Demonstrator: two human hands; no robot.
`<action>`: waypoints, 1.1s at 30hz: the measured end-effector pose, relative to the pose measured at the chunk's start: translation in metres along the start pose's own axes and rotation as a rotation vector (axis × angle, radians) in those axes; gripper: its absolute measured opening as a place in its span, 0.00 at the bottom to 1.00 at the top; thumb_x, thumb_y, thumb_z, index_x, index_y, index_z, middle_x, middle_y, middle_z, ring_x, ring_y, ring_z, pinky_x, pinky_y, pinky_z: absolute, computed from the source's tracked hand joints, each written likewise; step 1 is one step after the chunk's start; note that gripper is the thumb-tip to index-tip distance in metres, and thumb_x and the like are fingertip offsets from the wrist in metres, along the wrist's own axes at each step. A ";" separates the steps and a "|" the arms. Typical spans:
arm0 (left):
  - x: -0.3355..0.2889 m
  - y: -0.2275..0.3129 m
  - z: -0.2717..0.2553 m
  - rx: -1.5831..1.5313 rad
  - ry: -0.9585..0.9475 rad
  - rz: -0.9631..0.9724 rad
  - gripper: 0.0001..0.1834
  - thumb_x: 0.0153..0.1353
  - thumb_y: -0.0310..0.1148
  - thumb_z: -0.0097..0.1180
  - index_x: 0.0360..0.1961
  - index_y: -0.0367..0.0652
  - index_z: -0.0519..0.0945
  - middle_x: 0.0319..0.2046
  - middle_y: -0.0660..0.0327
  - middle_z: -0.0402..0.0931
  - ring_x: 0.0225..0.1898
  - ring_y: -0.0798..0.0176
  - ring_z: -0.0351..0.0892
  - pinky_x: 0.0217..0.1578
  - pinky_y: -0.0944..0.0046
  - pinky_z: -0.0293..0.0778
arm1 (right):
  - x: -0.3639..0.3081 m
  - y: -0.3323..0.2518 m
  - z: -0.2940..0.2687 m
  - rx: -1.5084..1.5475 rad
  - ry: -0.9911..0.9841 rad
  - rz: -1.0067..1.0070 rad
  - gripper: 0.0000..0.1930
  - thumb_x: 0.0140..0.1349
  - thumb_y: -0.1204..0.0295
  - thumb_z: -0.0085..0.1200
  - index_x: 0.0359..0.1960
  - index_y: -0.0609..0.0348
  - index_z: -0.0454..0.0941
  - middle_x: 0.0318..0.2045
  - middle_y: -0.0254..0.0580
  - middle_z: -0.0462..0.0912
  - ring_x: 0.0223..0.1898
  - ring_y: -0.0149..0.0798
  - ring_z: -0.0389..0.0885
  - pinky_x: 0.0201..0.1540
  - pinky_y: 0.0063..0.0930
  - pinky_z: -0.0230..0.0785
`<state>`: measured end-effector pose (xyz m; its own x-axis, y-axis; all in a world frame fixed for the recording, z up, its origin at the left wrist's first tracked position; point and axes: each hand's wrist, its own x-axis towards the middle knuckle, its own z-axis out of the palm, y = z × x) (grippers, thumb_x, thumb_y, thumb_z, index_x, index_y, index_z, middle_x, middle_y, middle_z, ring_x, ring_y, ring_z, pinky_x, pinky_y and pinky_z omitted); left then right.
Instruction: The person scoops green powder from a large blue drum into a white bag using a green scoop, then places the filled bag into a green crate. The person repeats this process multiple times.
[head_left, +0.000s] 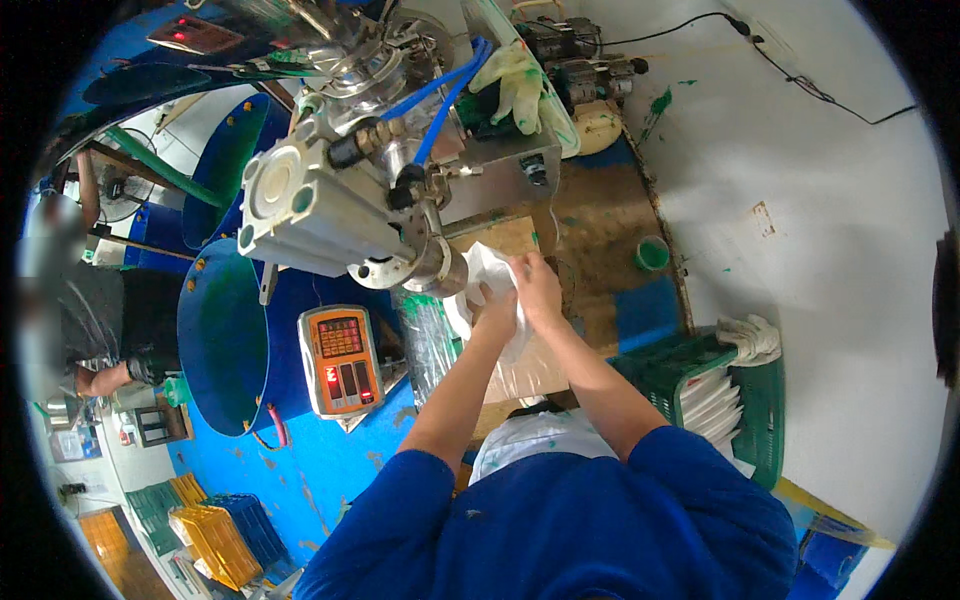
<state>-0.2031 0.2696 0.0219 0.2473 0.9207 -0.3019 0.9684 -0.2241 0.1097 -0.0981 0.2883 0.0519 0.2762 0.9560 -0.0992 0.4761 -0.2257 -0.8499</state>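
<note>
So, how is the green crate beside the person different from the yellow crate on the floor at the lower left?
The green crate stands close to the person's right arm and holds a stack of white pouches; what the yellow crate holds cannot be told. The green crate is beside the wooden bench, the yellow crate far off among blue and green crates. A white cloth hangs on the green crate's rim, none on the yellow crate. Both are plastic with slotted walls.

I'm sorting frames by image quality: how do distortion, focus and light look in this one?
Head view: strong fisheye bending, with a black rim around the round picture; the white wall on the right is bright and washed out; both hands at the white bag look slightly soft; the person at far left is blurred.
</note>
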 end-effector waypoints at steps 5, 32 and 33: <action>0.002 -0.015 0.028 0.086 -0.156 0.149 0.23 0.54 0.30 0.46 0.53 0.42 0.68 0.45 0.38 0.72 0.54 0.33 0.64 0.54 0.40 0.59 | -0.009 -0.006 0.003 0.096 0.032 -0.061 0.18 0.63 0.55 0.45 0.38 0.60 0.71 0.37 0.52 0.76 0.40 0.53 0.74 0.42 0.41 0.66; -0.043 0.035 0.140 -0.517 0.130 -0.726 0.20 0.54 0.39 0.51 0.45 0.38 0.75 0.43 0.44 0.75 0.44 0.41 0.75 0.45 0.47 0.70 | 0.033 0.032 -0.020 0.483 -0.295 0.007 0.25 0.66 0.53 0.38 0.31 0.66 0.73 0.28 0.55 0.77 0.32 0.48 0.76 0.36 0.38 0.66; -0.042 0.038 0.142 -0.435 0.033 -0.793 0.19 0.54 0.39 0.51 0.43 0.37 0.77 0.42 0.44 0.75 0.44 0.41 0.75 0.44 0.47 0.70 | 0.034 0.033 -0.025 0.489 -0.340 0.092 0.26 0.65 0.52 0.38 0.29 0.67 0.73 0.27 0.59 0.77 0.32 0.53 0.77 0.35 0.42 0.65</action>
<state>-0.1719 0.1767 -0.0958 -0.4947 0.7636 -0.4148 0.7543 0.6144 0.2314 -0.0519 0.3083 0.0339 -0.0232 0.9612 -0.2750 0.0011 -0.2750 -0.9614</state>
